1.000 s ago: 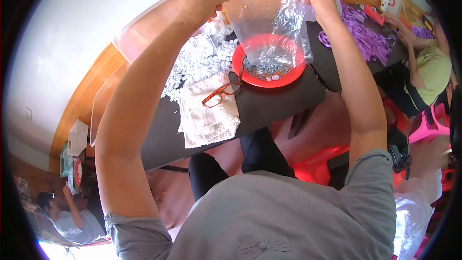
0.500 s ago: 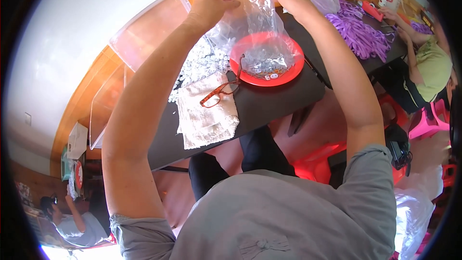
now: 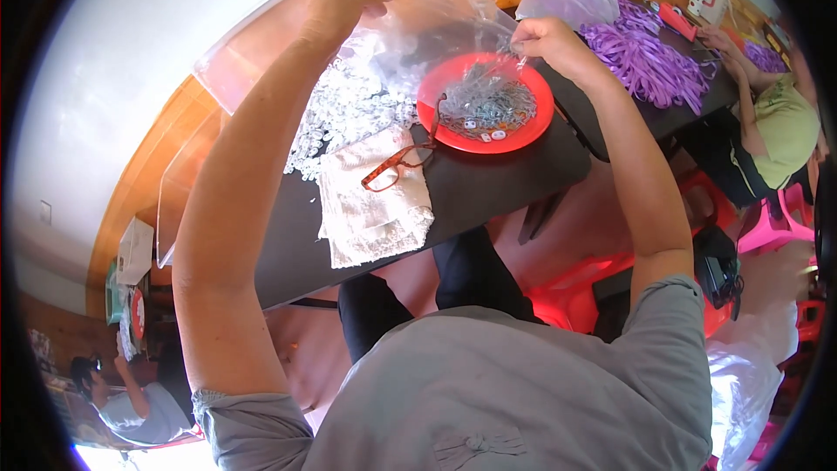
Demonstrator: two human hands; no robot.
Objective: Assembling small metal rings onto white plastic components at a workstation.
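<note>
The left hand (image 3: 344,2) is pinching the top edge of a clear plastic bag (image 3: 436,13), fingers closed on the film, at about 11 o'clock in the view. The right hand (image 3: 545,39) is gripping the bag's lower corner with thumb and fingers pressed together, just above the red plate (image 3: 453,126) at 12 o'clock. The bag is hanging stretched between both hands, its bottom touching the heap of small metal pieces (image 3: 488,105) on the plate. At 9 o'clock from the plate a pile of clear pieces (image 3: 344,113) is lying, with red glasses (image 3: 397,166) touching the plate's rim and a white cloth (image 3: 370,214) at 7 o'clock. The black table (image 3: 488,187) is showing bare room at 5 o'clock of the plate. Purple ribbons (image 3: 645,57) are crowding the 2 o'clock side. A clear box (image 3: 248,48) is sitting near the wall.
</note>
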